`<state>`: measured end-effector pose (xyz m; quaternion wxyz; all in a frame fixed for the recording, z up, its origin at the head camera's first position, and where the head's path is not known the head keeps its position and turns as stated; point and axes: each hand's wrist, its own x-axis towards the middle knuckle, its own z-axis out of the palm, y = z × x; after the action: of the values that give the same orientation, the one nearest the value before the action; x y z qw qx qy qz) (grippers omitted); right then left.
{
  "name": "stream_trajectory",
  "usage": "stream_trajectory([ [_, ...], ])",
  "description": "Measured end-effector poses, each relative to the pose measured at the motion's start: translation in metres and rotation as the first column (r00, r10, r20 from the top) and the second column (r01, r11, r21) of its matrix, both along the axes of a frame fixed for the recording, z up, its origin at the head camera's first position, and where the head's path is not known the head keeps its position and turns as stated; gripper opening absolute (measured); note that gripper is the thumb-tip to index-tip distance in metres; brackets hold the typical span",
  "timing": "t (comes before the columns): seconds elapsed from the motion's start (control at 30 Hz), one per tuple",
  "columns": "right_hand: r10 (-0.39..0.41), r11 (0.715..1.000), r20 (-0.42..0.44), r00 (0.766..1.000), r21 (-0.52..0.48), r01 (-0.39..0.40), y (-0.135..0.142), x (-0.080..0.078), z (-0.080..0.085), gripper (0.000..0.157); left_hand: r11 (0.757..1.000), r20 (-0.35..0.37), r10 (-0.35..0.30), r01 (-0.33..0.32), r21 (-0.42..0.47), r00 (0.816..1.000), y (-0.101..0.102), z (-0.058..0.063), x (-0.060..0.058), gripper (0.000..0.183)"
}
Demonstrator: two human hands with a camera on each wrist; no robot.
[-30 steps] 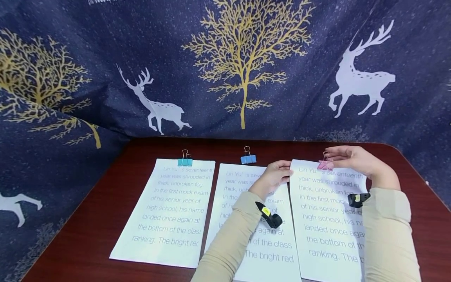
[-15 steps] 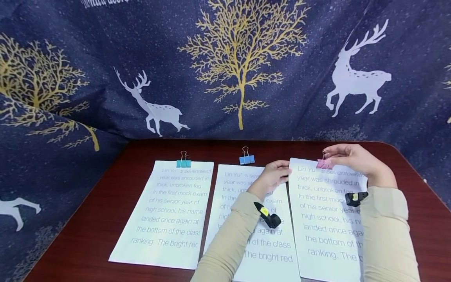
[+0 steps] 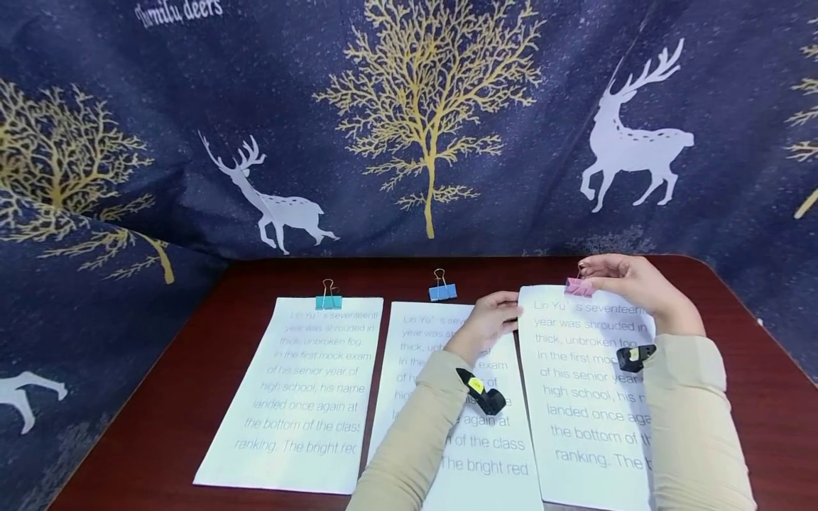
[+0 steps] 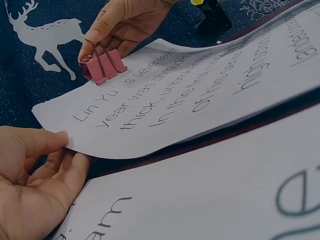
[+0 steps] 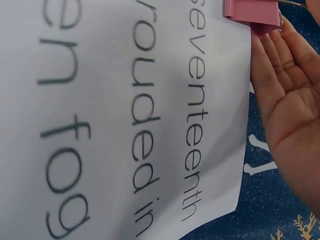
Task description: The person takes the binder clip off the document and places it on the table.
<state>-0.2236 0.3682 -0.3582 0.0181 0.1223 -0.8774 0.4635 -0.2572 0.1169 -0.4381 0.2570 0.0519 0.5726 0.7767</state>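
Note:
On the right-hand stack of printed paper (image 3: 591,397), my right hand (image 3: 645,291) pinches a pink binder clip (image 3: 579,287) at the top edge. The left wrist view shows the clip (image 4: 106,67) straddling that edge, the thumb on its wire handles. My left hand (image 3: 488,323) holds the same stack's top left corner between thumb and fingers, and the sheet bows upward there. Part of the clip (image 5: 252,11) shows in the right wrist view, with the fingers behind the page. My left forearm covers part of the middle stack (image 3: 409,397).
A teal binder clip (image 3: 329,303) sits on the top edge of the left stack (image 3: 287,397). Just beyond the middle stack, a blue binder clip (image 3: 442,292) lies on the dark red table (image 3: 172,397). A navy cloth (image 3: 371,213) with deer and trees hangs behind.
The head view has shifted a little. My right hand and the pink clip have moved up toward the sheet's top edge, the fingers closing in on it. My left hand keeps its hold.

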Motion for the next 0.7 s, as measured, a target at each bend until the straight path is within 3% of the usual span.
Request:
stream_trajectory([
  [0.23,-0.074,0.997,-0.037,0.997,0.007,0.074,-0.004,-0.003,0.005,0.044,1.000,-0.010,0.005,-0.005,0.004,1.000,0.000,0.001,-0.001,0.031],
  [0.47,-0.183,0.983,-0.056,0.981,0.010,0.184,-0.008,-0.009,-0.008,0.051,1.000,-0.007,0.015,-0.015,-0.017,1.000,0.002,-0.001,0.000,0.029],
  [0.6,-0.200,0.979,-0.054,0.978,0.026,0.202,-0.011,-0.012,-0.014,0.052,0.999,-0.004,0.031,-0.031,-0.034,1.000,0.002,0.000,0.000,0.028],
  [0.7,-0.170,0.982,-0.034,0.985,0.074,0.172,-0.013,-0.014,-0.015,0.053,0.998,-0.004,0.049,-0.049,-0.049,0.999,0.002,0.002,0.000,0.030],
])
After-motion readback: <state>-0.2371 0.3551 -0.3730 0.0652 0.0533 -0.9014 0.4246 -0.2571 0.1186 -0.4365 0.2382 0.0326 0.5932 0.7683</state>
